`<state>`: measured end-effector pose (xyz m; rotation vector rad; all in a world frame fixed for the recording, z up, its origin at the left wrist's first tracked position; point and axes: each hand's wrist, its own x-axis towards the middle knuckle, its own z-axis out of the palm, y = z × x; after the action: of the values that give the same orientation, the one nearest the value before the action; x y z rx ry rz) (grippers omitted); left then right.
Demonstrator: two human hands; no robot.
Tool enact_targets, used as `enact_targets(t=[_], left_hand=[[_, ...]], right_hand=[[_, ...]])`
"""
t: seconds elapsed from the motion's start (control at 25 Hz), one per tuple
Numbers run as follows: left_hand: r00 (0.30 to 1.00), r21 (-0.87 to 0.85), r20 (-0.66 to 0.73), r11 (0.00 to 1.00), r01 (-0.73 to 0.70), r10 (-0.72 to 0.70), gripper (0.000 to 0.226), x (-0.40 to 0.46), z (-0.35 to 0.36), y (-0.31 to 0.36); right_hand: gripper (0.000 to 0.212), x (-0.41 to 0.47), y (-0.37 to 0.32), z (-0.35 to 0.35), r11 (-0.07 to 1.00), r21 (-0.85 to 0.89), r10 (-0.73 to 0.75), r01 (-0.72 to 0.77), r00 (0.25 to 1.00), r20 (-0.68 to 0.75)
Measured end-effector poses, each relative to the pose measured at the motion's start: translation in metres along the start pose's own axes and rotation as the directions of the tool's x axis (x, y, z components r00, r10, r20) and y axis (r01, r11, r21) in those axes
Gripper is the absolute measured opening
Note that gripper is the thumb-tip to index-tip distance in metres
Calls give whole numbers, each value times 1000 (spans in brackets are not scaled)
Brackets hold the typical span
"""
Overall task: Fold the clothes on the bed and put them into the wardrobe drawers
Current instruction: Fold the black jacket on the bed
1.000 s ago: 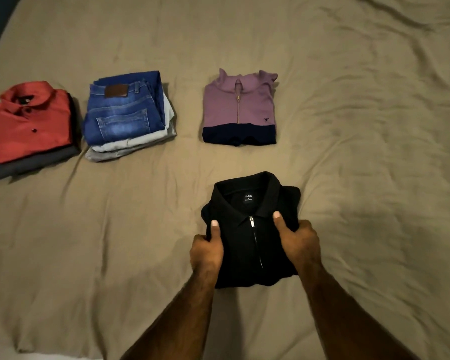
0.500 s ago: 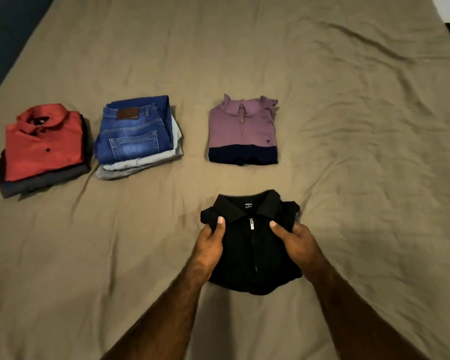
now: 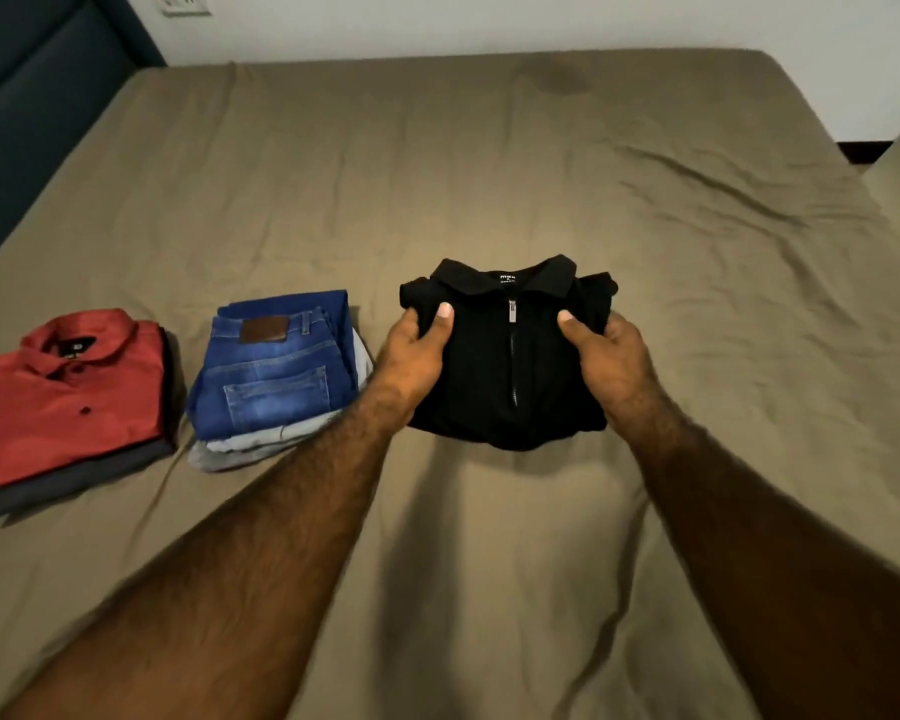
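Black shirt [image 3: 510, 356], folded, now lifted off the bed [image 3: 645, 200] and carried far, covering the purple shirt's spot. Left hand [image 3: 411, 350] and right hand [image 3: 606, 356] grip its sides, thumbs on top. Likely stacking before drawers. Jeans [image 3: 276, 361] left.

My two forearms are bare, with no sleeves visible on them, and both are covered with dark hair up to the wrists. My bare left hand [image 3: 411, 350] and my bare right hand [image 3: 606, 356] have short, pale thumbnails. I see no cloth on my wrists or my fingers.
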<state>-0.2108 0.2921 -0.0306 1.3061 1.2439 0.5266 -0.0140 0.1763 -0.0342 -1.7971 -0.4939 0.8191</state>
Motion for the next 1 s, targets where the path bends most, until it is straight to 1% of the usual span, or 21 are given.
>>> enact_targets(t=[0.04,0.08,0.12,0.16,0.2,0.24,0.28,0.32,0.36,0.4,0.44,0.52,0.64,0.76,0.84,0.92,1.0], left_hand=[[998,90,-55,996,5,0,57,13,0,0],[991,270,-137,962,31,7,58,28,4,-1],[972,479,-232,873,91,26,60,32,5,-7],[951,653,-292,748,120,102,62,42,11,-15],[941,767,-259,638,64,217,65,56,23,-28],[928,845,-157,533,-51,337,70,56,29,-38],[912,881,-2,432,-192,410,73,65,40,-53],[891,894,140,332,-302,431,74,69,49,-63],[873,896,246,245,-370,420,74,79,57,-76],[874,896,309,194,-400,374,74,93,64,-87],[876,901,331,160,-404,351,73,100,66,-96],[897,904,350,151,-399,271,73,129,73,-119],[918,909,336,181,-374,210,74,146,80,-153],[913,903,320,212,-374,253,74,153,86,-170],[905,907,324,183,-380,275,74,167,93,-184],[915,914,320,173,-366,245,73,178,97,-190],[930,917,329,179,-356,166,71,186,100,-190]], right_hand=[[51,12,3,2,995,-104,5,-7,1000,-21],[60,26,6,3,964,-266,13,-30,998,-64],[67,32,14,3,888,-453,18,-72,992,-122],[72,45,25,4,788,-610,-24,-82,986,-163],[75,62,40,4,698,-714,-94,-43,984,-151],[76,64,49,6,615,-787,-180,44,980,-86],[76,74,68,12,537,-830,-248,151,969,16],[75,76,79,16,459,-854,-289,245,950,117],[74,81,95,25,407,-857,-311,317,930,196],[74,88,110,35,386,-847,-315,365,915,251],[75,87,116,42,356,-844,-319,402,901,294],[76,108,137,53,352,-839,-252,415,905,342],[76,124,165,57,376,-852,-179,364,931,318],[74,130,184,63,369,-855,-218,364,928,301],[73,143,200,69,343,-864,-247,369,923,296],[73,154,207,73,334,-873,-243,355,928,284],[72,161,207,78,329,-883,-131,335,942,309]])
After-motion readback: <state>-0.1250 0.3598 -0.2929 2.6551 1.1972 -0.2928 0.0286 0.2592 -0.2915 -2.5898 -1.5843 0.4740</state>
